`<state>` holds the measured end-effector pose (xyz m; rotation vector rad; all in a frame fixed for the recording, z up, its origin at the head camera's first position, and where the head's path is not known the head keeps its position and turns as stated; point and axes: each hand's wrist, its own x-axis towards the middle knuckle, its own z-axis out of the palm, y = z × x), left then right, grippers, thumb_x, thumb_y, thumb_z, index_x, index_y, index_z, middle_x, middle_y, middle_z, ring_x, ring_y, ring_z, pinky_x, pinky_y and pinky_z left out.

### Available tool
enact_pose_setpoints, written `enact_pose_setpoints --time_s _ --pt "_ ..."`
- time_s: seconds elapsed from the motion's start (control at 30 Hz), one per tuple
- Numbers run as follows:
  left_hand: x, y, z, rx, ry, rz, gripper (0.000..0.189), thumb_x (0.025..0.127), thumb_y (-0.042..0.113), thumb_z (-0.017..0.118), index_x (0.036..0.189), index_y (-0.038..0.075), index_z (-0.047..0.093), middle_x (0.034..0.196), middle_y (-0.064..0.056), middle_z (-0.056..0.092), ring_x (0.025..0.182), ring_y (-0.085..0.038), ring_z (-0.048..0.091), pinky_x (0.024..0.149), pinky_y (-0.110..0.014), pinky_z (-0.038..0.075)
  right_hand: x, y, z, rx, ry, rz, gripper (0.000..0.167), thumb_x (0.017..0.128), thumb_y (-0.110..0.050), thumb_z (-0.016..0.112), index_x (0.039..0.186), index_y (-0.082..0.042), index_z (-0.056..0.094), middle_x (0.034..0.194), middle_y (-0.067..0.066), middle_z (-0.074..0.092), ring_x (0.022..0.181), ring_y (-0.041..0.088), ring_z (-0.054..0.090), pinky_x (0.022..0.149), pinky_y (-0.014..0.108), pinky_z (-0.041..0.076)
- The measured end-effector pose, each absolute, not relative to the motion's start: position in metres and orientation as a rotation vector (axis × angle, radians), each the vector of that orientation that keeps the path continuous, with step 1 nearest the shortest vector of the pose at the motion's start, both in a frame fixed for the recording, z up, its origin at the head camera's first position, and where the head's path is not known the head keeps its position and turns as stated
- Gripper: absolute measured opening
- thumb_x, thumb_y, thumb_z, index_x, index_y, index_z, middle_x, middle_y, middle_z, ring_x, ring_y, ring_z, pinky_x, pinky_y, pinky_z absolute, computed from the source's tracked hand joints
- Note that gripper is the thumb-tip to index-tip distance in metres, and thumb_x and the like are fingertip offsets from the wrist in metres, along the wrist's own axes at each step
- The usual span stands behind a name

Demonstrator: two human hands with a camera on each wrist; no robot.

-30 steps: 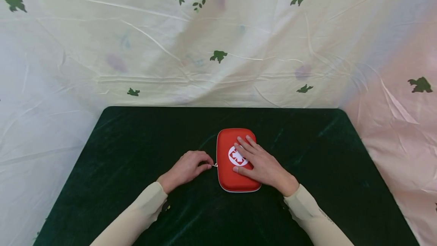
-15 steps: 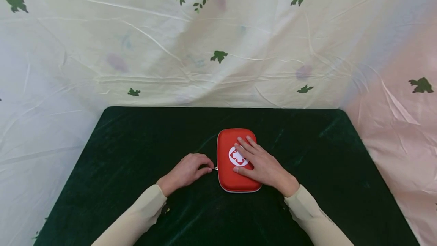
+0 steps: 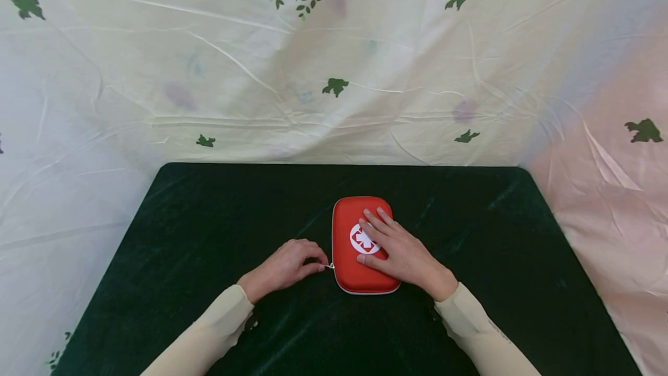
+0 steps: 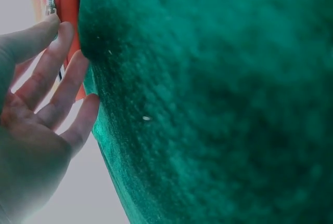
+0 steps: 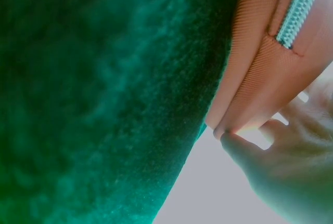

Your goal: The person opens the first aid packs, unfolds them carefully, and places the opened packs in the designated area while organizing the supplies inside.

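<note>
A red zippered case [image 3: 347,248] with a white round emblem [image 3: 360,239] lies flat on the dark green table. At its left edge my left hand [image 3: 287,266] pinches the zipper pull [image 3: 330,266] between thumb and index finger. The left wrist view shows the zipper slider [image 4: 50,10] right at those fingertips, the other fingers loosely spread. My right hand [image 3: 404,251] rests on top of the case with fingers spread, covering part of the emblem. In the right wrist view, one end of the zipper [image 5: 299,13] shows on the case's side.
Green velvety cloth [image 3: 235,202] covers the table, which has rounded far corners. Behind it hangs a pale curtain [image 3: 261,74] with leaf prints, turning pinkish at the right. A tiny pale speck [image 4: 146,118] lies on the cloth in the left wrist view.
My left hand has moved the zipper pull along the case's left edge toward the near end. My right hand and the case have stayed in place.
</note>
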<state>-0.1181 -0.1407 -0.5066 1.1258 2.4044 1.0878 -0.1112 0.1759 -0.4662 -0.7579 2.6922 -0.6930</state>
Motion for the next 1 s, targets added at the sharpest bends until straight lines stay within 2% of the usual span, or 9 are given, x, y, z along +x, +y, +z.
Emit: enact_pose_setpoints --time_s 0.6,0.83,1.0 --pt "-0.120 -0.143 -0.533 1.163 2.349 1.120 0.013 0.099 0.035 0.069 0.112 0.034 0.071 0.108 0.021 0.067 0.097 0.004 0.063 0.083 -0.028 0.056 -0.111 0.176 -0.466 -0.760 2.693 -0.692 0.085 0.096 -0.067 0.056 0.165 -0.026 0.029 0.172 -0.005 0.015 0.159 0.026 0.008 0.122 0.059 0.024" --pt "-0.116 -0.142 -0.516 1.209 2.305 1.105 0.016 0.101 0.028 0.067 0.115 0.023 0.072 0.109 0.013 0.070 0.096 -0.001 0.065 0.082 -0.028 0.055 -0.111 0.176 -0.466 -0.766 2.695 -0.696 0.085 0.095 -0.067 0.057 0.165 -0.026 0.029 0.172 -0.005 0.015 0.159 0.026 0.008 0.122 0.059 0.024" --pt "-0.111 -0.140 -0.506 1.193 2.295 1.111 0.015 0.100 0.028 0.068 0.113 0.023 0.072 0.108 0.013 0.070 0.096 0.000 0.064 0.084 -0.028 0.056 -0.110 0.177 -0.466 -0.766 2.696 -0.699 0.085 0.095 -0.066 0.058 0.164 -0.026 0.030 0.172 -0.005 0.016 0.159 0.026 0.008 0.121 0.060 0.025"
